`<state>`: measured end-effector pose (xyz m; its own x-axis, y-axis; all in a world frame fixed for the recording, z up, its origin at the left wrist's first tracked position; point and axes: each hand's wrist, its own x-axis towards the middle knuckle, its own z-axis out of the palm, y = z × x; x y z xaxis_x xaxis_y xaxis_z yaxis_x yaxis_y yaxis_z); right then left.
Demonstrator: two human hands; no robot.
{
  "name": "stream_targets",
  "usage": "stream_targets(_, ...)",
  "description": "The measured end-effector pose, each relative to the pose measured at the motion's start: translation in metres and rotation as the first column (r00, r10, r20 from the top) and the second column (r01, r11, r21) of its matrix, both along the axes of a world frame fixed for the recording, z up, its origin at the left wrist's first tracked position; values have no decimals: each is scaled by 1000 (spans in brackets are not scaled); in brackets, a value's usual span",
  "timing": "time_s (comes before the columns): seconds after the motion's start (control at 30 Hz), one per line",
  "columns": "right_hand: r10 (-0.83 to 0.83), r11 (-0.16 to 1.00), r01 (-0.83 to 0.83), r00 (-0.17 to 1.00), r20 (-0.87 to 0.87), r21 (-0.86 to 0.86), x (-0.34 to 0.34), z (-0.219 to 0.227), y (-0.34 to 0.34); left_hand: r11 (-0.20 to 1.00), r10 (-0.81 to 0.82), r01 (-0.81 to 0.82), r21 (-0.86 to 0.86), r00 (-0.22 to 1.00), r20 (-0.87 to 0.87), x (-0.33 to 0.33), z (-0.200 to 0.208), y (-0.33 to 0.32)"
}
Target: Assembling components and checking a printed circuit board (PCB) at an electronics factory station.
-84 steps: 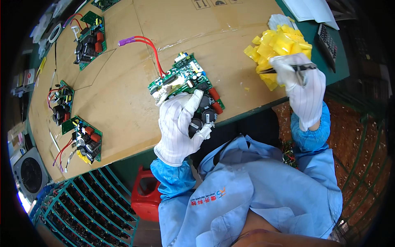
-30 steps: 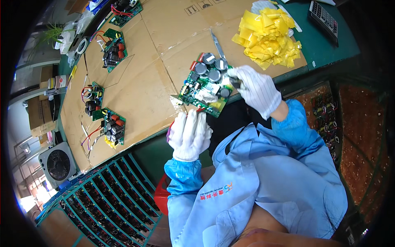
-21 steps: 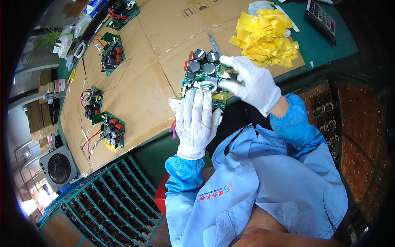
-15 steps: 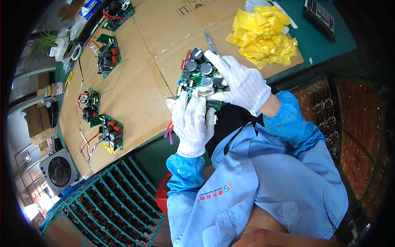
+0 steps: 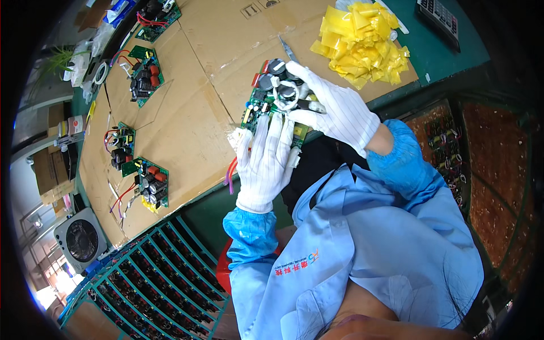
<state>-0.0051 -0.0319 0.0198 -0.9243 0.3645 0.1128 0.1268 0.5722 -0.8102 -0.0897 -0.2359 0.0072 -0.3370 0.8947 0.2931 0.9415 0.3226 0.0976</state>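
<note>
A green circuit board (image 5: 247, 115) with round black capacitors (image 5: 277, 67) lies at the table's near edge, under both my hands. White-gloved, my left hand (image 5: 263, 164) rests palm down with fingers stretched over the board's near part. My right hand (image 5: 343, 116), also gloved, grips the board's right side, its forefinger by the far capacitors and its thumb nearer me. A loop of white wire (image 5: 287, 103) lies over the capacitors between the hands. Red and purple wires (image 5: 230, 170) hang off the near edge beside my left hand. Both hands partly hide the board.
Cardboard (image 5: 192, 119) covers the table. Tweezers (image 5: 288, 50) lie beyond the board. Yellow film pieces (image 5: 362, 45) are heaped at the far right, near a calculator (image 5: 438, 22). Several other boards (image 5: 146, 79) stand at left. A green rack (image 5: 158, 277) and a fan (image 5: 83, 238) are below left.
The white wire loop now shows over the capacitors. My left fingers have straightened and lie flatter on the board. My right hand has shifted slightly, its thumb and forefinger further apart.
</note>
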Motion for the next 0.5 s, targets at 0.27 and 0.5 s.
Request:
stream_targets(0.27,-202,972,202,979,-12,122,25,1,25,980,-168,166,-110,986,-5,-21,3,-3)
stream_targets(0.5,-10,1000,15,981,193,-23,63,0,3,987,-155,134,-92,946,-285,-18,-14,2)
